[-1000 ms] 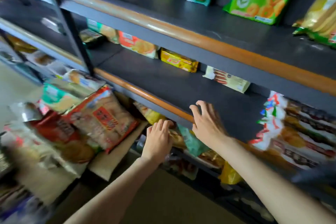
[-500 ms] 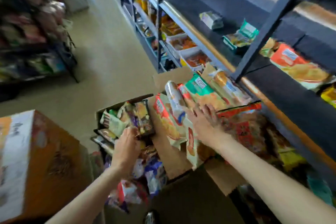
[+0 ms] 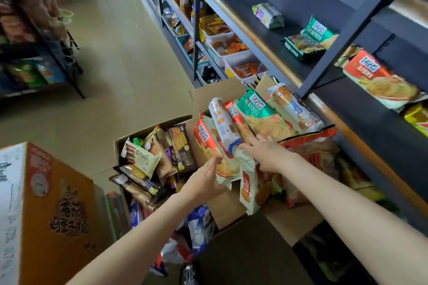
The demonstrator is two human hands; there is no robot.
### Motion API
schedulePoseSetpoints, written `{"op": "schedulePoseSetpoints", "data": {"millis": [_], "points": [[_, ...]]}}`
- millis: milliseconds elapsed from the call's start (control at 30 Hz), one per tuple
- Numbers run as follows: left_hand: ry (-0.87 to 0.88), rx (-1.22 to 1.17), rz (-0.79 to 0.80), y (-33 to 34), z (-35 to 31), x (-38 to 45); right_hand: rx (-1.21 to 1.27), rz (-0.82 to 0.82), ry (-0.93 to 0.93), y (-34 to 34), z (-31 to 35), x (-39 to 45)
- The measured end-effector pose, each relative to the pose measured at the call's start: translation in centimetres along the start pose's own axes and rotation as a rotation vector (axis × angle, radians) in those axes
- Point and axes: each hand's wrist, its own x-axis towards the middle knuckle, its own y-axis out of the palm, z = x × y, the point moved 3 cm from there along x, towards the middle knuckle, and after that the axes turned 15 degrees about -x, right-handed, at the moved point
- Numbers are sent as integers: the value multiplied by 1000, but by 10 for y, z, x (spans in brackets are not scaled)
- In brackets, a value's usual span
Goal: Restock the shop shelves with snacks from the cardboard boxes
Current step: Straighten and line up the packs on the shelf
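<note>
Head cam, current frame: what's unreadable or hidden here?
- Right hand: fingertips lie among the snack packets in the open brown cardboard box; actual grip hidden by packets.
- Left hand: palm side faces away from the camera; contact with the red-and-cream biscuit packet unclear.
- Box bottoms: buried under packets.
- Orange printed carton: cut off by the left edge.
- Left-side rack: motion-blurred, labels unreadable.
</note>
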Motion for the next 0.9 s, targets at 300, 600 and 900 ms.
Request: {"op": "schedulePoseSetpoints", "data": {"millis": [300, 600, 900], "points": [[23, -72, 193, 25, -57, 19, 72, 21, 53, -41, -31, -52], [75, -538, 328, -49, -174, 43, 708, -470, 505, -108, -135, -155], [-40, -963, 321, -36, -190, 72, 1675, -82, 478, 6, -94, -177]]}}
